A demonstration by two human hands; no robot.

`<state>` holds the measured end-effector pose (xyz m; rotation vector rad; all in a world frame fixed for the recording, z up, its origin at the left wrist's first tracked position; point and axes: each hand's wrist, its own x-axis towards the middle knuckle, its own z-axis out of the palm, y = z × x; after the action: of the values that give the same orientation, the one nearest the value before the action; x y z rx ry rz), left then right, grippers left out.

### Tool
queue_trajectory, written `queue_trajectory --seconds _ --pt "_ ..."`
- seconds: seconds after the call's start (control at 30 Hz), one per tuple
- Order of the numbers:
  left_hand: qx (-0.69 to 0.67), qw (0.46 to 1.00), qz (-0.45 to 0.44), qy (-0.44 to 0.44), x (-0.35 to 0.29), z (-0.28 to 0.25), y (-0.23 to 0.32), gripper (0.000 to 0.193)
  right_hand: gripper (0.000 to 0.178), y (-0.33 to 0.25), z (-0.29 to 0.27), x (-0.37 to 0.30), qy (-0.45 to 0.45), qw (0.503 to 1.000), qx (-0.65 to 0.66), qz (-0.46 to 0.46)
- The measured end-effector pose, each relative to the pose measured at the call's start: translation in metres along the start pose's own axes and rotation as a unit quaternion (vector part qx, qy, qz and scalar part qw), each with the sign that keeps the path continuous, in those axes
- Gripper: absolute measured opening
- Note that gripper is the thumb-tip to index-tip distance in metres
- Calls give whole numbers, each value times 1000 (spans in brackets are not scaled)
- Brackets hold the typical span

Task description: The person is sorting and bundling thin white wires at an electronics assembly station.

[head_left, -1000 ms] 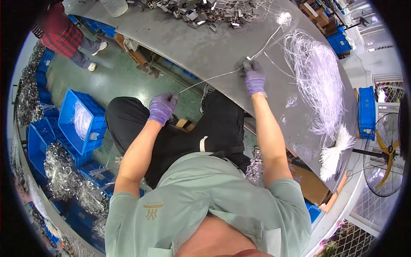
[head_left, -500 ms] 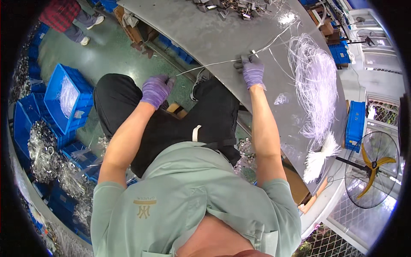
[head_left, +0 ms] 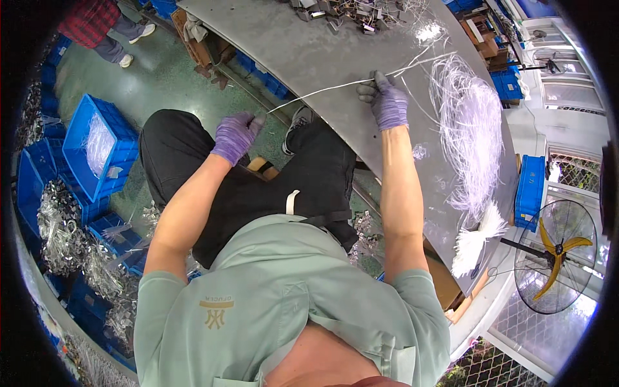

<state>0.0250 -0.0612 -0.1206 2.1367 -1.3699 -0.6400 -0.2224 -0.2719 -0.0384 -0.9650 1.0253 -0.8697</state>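
Note:
A thin white cord (head_left: 319, 91) runs almost taut between my two hands, over the near edge of the grey table (head_left: 284, 48). My left hand (head_left: 236, 137), in a purple glove with grey fingertips, is closed on the cord's near end above my lap. Over the table, my right hand (head_left: 385, 102) in a matching glove pinches the cord farther along. Beyond it the cord runs on to the right, toward a long loose bundle of clear and white strands (head_left: 474, 138) on the table. The bundle's gathered white ends (head_left: 478, 242) lie at its near end.
Small dark metal pieces (head_left: 335, 11) are heaped at the table's far side. A blue crate (head_left: 126, 145) with strands stands on the floor at left, near piled silvery parts (head_left: 61, 222). A fan (head_left: 558, 248) stands at right. Another person's legs (head_left: 116, 42) show at far left.
My right hand has moved slightly right and turned, its fingers still on the cord. The cord's part beyond it has shifted. My left hand has hardly moved.

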Motion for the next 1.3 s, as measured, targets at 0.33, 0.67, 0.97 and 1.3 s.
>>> queue_trajectory --seconds 0.33,0.67,0.97,1.3 --pt "-130 991 20 -41 -6 -3 9 38 27 34 59 -44 -93 992 -73 32" --pt "-488 852 -113 -152 -18 -24 27 36 25 17 69 -50 -83 988 -131 22" --pt "-582 795 -70 -155 1 -16 48 41 21 62 110 -90 -143 976 -161 6" --pt "-427 896 84 -90 23 17 19 50 39 -31 -13 -7 64 953 -294 -28"
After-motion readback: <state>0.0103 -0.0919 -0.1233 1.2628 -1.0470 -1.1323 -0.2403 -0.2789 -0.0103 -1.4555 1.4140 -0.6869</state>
